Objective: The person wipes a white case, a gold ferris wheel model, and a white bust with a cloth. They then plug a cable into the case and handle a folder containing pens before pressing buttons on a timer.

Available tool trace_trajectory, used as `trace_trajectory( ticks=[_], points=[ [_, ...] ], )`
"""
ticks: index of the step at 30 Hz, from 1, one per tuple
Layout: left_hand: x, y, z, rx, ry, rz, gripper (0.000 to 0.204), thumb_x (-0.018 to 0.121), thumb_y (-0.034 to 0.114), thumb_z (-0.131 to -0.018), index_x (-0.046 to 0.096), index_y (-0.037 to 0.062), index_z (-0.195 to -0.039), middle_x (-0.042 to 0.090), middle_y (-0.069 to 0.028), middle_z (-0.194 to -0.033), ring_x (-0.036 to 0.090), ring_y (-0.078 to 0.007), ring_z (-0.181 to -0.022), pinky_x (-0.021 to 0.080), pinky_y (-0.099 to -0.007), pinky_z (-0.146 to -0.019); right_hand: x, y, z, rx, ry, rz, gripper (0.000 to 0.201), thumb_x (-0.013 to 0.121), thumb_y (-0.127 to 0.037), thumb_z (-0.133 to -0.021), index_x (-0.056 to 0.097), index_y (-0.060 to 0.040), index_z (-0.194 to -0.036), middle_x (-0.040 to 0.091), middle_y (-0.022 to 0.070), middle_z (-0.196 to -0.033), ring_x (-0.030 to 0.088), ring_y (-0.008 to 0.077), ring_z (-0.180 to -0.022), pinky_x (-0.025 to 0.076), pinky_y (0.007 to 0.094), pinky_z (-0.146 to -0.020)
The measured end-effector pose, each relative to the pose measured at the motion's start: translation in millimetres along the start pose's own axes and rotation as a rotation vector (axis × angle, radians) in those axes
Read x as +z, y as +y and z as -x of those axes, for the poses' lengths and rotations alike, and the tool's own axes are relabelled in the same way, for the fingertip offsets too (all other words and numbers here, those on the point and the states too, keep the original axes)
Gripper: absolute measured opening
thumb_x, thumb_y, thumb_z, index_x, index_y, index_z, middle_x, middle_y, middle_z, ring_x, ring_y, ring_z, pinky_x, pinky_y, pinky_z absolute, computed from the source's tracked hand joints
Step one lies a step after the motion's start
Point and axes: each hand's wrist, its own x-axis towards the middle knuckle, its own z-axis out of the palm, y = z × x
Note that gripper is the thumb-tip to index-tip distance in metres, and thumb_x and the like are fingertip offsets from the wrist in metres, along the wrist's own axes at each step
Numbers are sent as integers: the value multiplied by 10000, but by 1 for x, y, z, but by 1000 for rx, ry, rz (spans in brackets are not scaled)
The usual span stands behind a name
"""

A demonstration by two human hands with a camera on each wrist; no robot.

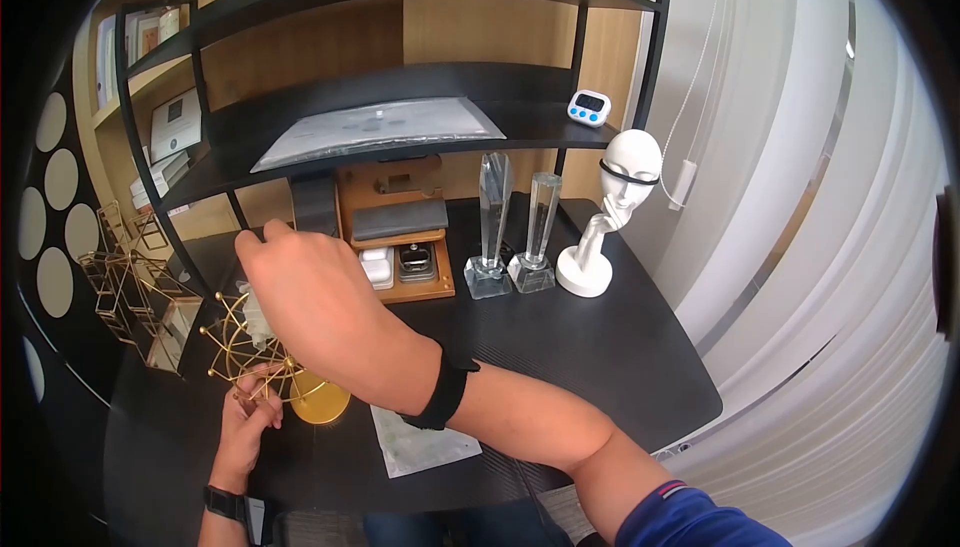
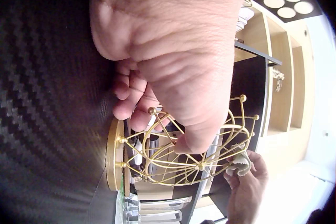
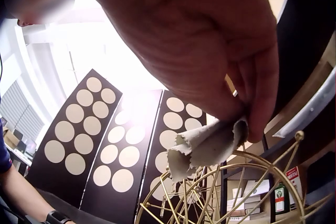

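A gold wire ornament shaped like a Ferris wheel (image 2: 200, 166) stands on its round gold base (image 1: 322, 403) on the dark desk. Low on the near side, my left hand (image 1: 252, 419) holds the wheel, thumb against the wires in the left wrist view. My right hand (image 1: 325, 312) is over the top of the wheel and pinches a pale grey cloth (image 3: 207, 148) with jagged edges. In the right wrist view, the folded cloth hangs against the upper wires. Part of the wheel is hidden behind my right hand in the head view.
A clear plastic packet (image 1: 425, 447) lies beside the base. Behind are a wooden organizer (image 1: 445, 272), two crystal trophies (image 1: 490, 227) and a white head sculpture (image 1: 585, 272). A black shelf (image 1: 540, 122) rises above the desk. Gold wire frames (image 1: 140, 287) stand at left.
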Motion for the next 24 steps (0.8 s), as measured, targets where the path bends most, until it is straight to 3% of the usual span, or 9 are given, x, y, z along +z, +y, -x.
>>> trace_trajectory(
  ticks=[10,12,15,18,24],
  points=[
    [0,-1,0,-3,-19,-13,470,661,164,-989,586,14,-1428,597,2,-769,553,-86,-669,444,-222,-625,-2,0,6,-10,-25,-86,205,728,49,-733,673,97,-924,698,264,-939,762,392,-852,633,413,-746],
    [-1,3,1,-29,-21,34,464,619,41,-958,571,-14,-1417,578,-17,-794,547,-107,-710,439,-239,-661,-5,0,7,-17,-6,-131,188,729,59,-730,677,94,-906,694,269,-937,758,395,-858,633,420,-753],
    [0,5,1,-37,-18,25,462,608,34,-955,576,-9,-1414,575,-16,-792,544,-107,-708,437,-238,-662,-1,2,7,-9,-14,-107,152,722,50,-744,683,83,-888,692,267,-935,752,403,-856,630,425,-757],
    [-3,0,0,1,-34,-12,462,655,156,-991,592,16,-1427,599,8,-774,557,-83,-679,443,-223,-620,2,4,6,17,-14,-139,119,709,46,-762,688,78,-875,692,271,-932,745,420,-859,624,442,-774],
    [-1,1,0,-2,-33,-8,460,657,149,-993,592,16,-1428,592,12,-772,555,-83,-679,446,-224,-621,6,11,5,96,-68,-261,157,717,47,-765,652,98,-899,670,278,-926,696,449,-917,572,489,-852]
  ],
)
